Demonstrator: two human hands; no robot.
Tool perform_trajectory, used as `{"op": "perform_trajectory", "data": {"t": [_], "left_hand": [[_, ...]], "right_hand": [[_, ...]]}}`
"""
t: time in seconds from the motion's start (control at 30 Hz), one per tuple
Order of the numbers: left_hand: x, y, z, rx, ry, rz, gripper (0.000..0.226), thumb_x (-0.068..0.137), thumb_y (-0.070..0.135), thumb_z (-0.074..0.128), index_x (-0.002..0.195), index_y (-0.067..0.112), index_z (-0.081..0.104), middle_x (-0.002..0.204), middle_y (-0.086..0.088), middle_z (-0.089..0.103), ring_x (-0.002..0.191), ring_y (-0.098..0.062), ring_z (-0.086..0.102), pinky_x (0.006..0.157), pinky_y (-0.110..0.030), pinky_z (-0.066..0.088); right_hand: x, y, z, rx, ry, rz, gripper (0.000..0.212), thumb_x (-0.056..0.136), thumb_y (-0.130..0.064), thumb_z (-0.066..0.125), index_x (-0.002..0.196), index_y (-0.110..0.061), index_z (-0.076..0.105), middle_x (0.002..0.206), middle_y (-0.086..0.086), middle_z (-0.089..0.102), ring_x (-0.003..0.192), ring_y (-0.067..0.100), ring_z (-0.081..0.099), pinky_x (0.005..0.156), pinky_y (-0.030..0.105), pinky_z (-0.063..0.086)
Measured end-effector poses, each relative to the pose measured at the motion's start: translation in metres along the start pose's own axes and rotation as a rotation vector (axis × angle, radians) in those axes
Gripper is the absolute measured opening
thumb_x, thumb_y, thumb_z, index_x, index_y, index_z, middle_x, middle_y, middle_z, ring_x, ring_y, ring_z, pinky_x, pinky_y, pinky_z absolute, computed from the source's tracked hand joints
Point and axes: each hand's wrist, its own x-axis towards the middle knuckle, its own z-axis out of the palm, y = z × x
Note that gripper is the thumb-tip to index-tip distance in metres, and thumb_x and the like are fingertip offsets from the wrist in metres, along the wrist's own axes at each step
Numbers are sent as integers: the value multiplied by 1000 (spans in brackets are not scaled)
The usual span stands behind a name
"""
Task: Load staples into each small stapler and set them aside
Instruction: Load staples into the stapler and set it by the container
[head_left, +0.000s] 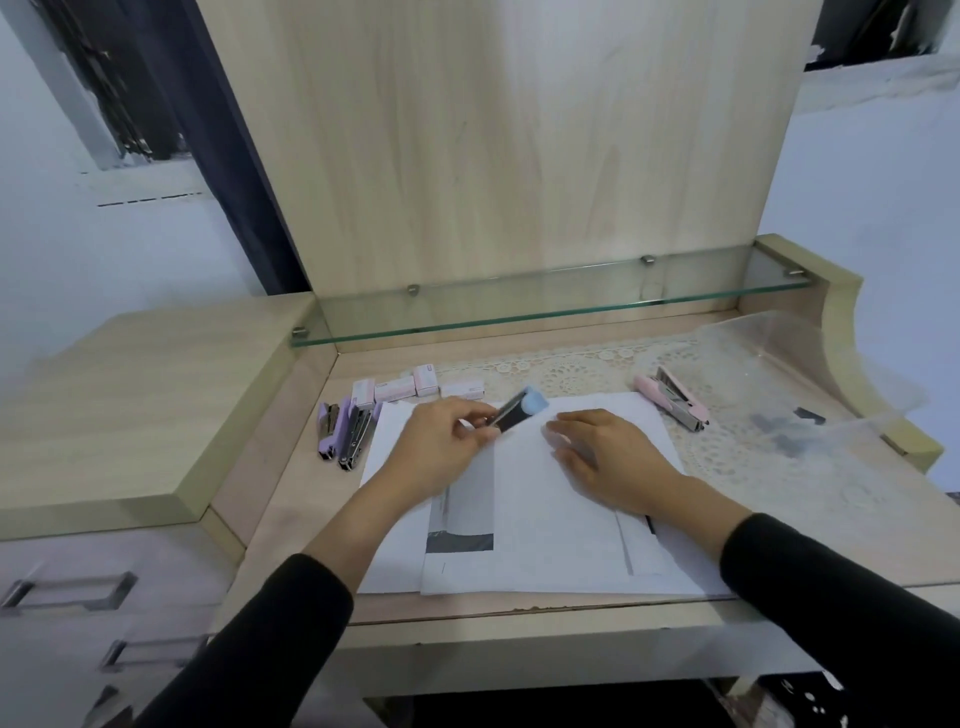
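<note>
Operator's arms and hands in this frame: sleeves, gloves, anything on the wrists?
Long black sleeves on both arms, plain with no markings: left sleeve, right sleeve. The cuffs stop short of the wrists. The left hand and right hand are bare, with no gloves and no watch or rings visible.

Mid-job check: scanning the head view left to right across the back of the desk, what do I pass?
purple staplers → staple boxes → blue stapler, held in the left hand → pink stapler → clear plastic bag
</note>
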Motion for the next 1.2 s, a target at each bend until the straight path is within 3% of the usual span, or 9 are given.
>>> {"op": "perform_trajectory", "data": {"t": [0.17, 0.33, 0.43, 0.53, 0.7, 0.8, 0.93, 1.07, 1.2], "left_hand": [[1, -4, 26, 185, -251, 66, 25, 90, 18, 56, 114, 21, 63, 106, 1, 59, 100, -17, 52, 85, -22, 38], [-3, -2, 38, 355, -149, 222, 50, 83, 37, 64, 129, 24, 50, 125, 6, 47, 115, -14, 38, 94, -23, 28], [-5, 3, 46, 355, -126, 296, 53, 78, 42, 67, 126, 23, 53, 122, 5, 52, 112, -12, 41, 94, -24, 31], [-2, 5, 50, 294, -111, 313, 53, 74, 45, 70, 119, 19, 58, 110, 2, 59, 103, -14, 47, 82, -19, 31], [3, 8, 50, 405, -70, 444, 45, 82, 42, 64, 114, 11, 60, 98, -6, 65, 91, -23, 55, 76, -19, 29], [0, 11, 49, 326, -13, 434, 32, 91, 32, 54, 113, 9, 59, 91, -9, 68, 85, -26, 57, 72, -28, 40], [-3, 11, 52, 199, -53, 351, 26, 93, 26, 52, 110, 9, 61, 91, -6, 68, 84, -21, 59, 73, -26, 43], [-7, 13, 55, 76, -107, 275, 24, 91, 28, 54, 106, 11, 61, 88, 9, 55, 82, -10, 49, 71, -18, 36], [-8, 14, 56, -169, 34, 197, 18, 82, 17, 67, 96, 5, 67, 84, 5, 54, 74, -3, 51, 67, -9, 39]], "right_hand": [[7, 6, -20, 83, -33, 85, 45, 82, -20, 64, 125, -14, 54, 130, 4, 56, 120, 20, 50, 95, 21, 33], [-3, 11, -24, 80, -93, 114, 47, 80, -21, 67, 125, -19, 54, 129, -2, 56, 122, 14, 47, 91, 13, 28], [-5, 8, -21, 90, -104, 111, 44, 81, -20, 66, 124, -19, 56, 126, -1, 59, 121, 18, 48, 98, 22, 32], [-7, 7, -19, 130, -95, 116, 43, 82, -18, 65, 124, -19, 56, 123, -1, 61, 118, 19, 49, 98, 25, 34], [-10, 6, -19, 105, -54, 35, 28, 84, -16, 62, 111, -21, 66, 104, 1, 69, 97, 25, 55, 76, 25, 35], [-9, 5, -17, 109, -63, 30, 16, 82, -17, 63, 96, -16, 71, 95, 0, 71, 93, 27, 53, 75, 29, 38], [-8, 2, -13, 129, -76, 98, 23, 79, -27, 68, 100, -17, 69, 104, -4, 67, 101, 21, 48, 84, 34, 41], [-7, 0, -8, 137, -49, 101, 23, 79, -28, 68, 95, -13, 67, 94, 3, 67, 95, 20, 50, 73, 27, 34], [-11, -5, -14, 311, -7, 112, 13, 80, -21, 67, 90, -12, 64, 85, -1, 63, 80, 12, 48, 68, 22, 33]]}}
